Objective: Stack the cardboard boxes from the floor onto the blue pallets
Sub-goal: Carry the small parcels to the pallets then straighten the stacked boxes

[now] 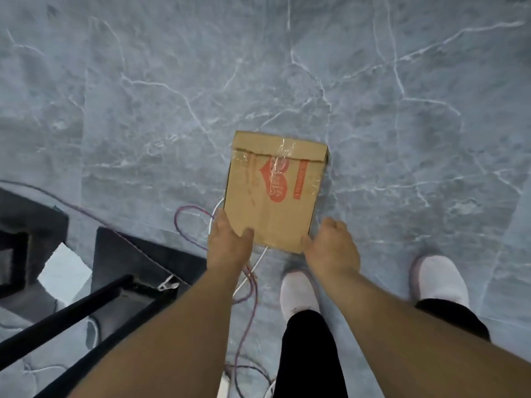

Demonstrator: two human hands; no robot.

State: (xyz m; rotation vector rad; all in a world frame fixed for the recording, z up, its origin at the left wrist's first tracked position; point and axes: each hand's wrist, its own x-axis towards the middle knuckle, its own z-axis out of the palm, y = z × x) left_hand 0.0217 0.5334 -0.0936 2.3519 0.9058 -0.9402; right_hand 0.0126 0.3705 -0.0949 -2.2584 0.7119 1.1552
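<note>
A grey marble-patterned floor [143, 96] with pale veins fills the view from above. Near the middle is a cardboard box [273, 191], its top sealed with clear tape and printed with a red heart-shaped logo and a red bar of text (too blurred to read). Both hands are at the box's near end. The left hand [228, 239] grips the near left corner, thumb lying on the top face and fingers going down the left side. The right hand [333, 245] holds the near right corner, thumb against the near edge and fingers curled round the right side. Whether the box rests on the floor or is just off it cannot be told from this angle. Purple and white cables [195, 225] loop on the floor just left of the box and run back under the left forearm. At the lower left stands a dark frame [86, 305] with black bars. The person's two feet in pale slippers [298, 291] are planted on the floor near the box, below black trouser legs [310, 354].
</note>
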